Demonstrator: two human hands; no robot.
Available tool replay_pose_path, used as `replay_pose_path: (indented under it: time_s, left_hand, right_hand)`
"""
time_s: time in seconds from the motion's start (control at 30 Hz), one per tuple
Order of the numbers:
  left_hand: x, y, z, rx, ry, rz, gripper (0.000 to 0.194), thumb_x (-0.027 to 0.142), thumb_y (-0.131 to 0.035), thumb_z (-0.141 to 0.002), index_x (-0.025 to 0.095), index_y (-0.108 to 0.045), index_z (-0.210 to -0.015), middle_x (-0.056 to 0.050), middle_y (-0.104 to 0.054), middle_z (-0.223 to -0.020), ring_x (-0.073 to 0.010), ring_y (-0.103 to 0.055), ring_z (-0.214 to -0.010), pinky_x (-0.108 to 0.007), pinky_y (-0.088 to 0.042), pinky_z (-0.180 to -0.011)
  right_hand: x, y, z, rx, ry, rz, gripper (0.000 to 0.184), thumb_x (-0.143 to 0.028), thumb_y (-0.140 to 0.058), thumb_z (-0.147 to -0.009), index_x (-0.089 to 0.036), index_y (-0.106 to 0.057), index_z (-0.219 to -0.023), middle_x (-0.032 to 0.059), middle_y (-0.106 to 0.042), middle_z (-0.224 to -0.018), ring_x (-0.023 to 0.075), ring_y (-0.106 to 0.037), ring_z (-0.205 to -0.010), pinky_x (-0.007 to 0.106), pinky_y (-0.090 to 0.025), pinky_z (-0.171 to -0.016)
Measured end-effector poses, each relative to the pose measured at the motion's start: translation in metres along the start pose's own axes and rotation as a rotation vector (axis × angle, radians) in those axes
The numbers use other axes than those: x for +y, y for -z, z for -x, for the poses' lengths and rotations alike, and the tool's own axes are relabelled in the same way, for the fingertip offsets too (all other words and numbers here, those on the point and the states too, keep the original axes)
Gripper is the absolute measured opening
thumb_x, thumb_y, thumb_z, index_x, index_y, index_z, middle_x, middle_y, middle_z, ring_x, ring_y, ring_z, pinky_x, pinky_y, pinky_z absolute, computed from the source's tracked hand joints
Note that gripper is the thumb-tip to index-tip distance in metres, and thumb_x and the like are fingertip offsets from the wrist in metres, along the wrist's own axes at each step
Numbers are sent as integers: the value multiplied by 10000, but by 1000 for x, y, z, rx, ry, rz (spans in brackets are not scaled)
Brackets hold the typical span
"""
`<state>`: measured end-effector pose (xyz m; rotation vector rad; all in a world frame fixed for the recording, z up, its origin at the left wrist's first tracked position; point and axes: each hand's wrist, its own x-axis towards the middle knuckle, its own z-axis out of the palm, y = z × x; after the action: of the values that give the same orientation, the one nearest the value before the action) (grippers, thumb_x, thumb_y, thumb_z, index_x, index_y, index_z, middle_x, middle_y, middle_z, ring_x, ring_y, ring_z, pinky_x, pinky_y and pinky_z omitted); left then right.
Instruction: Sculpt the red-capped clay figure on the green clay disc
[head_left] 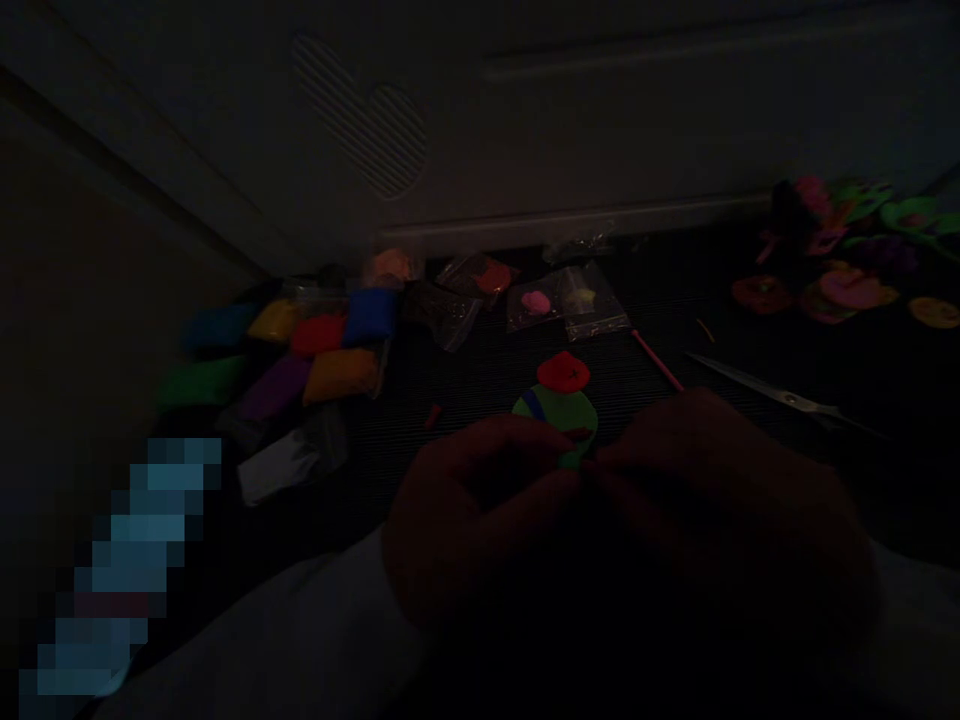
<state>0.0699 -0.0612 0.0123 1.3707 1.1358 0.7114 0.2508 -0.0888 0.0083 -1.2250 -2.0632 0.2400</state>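
Left hand pinches a small green piece between thumb and finger.
Right hand has its fingertips just beside that piece; too dark to tell whether they grip it. Just beyond lies a round green shape with a blue strip, a red piece at its far edge. Scissors lie to the right.

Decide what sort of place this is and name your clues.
Probably a dimly lit craft spot: bagged blocks of what looks like coloured clay, scissors, and a flat red-and-green figure suggest it.
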Motion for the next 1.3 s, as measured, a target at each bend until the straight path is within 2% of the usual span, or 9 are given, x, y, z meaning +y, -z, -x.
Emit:
replay_pose_path:
  time_s: [0.3, 0.53, 0.77, 1.07, 1.3]
  left_hand:
    - [0, 0, 1, 5, -9, 8, 122, 220, -660, -713, 258, -662, -828, 63, -667, -723, -64, -606, -663, -104, -452, -590]
    - [0, 0, 0, -16, -24, 4, 120, 212, -662, -711, 257, -659, -822, 79, -670, -726, -43, -606, -666, -79, -448, -604]
    - [2, -2, 1, -3, 16, -62, 108, 238, -669, -692, 219, -651, -796, 61, -670, -695, -59, -613, -635, -90, -456, -573]
    - [4, -3, 0, -10, -23, -139, 117, 247, -664, -687, 196, -648, -792, 34, -668, -696, -94, -616, -642, -142, -468, -576]
    - [2, -2, 1, -17, -45, -162, 140, 252, -665, -693, 204, -648, -823, 39, -667, -706, -90, -614, -645, -141, -463, -575]
  right_hand:
    - [2, 1, -1, 15, 29, 2, 106, -186, -590, -765, -205, -612, -867, -22, -640, -768, 109, -571, -707, 259, -427, -682]
    - [1, -1, 0, 20, 31, -30, 149, -184, -614, -750, -174, -601, -897, -7, -651, -829, 103, -572, -766, 263, -429, -691]
    - [0, -1, -2, 17, 55, -22, 108, -174, -613, -748, -183, -612, -857, -5, -658, -799, 110, -580, -751, 279, -434, -658]
    - [-1, -1, -2, 25, 34, -23, 67, -162, -606, -739, -180, -608, -804, -5, -656, -772, 117, -579, -718, 292, -428, -635]
    - [-2, -1, -3, 3, 6, -3, 64, -172, -583, -749, -187, -612, -804, -10, -651, -765, 115, -581, -716, 285, -418, -642]
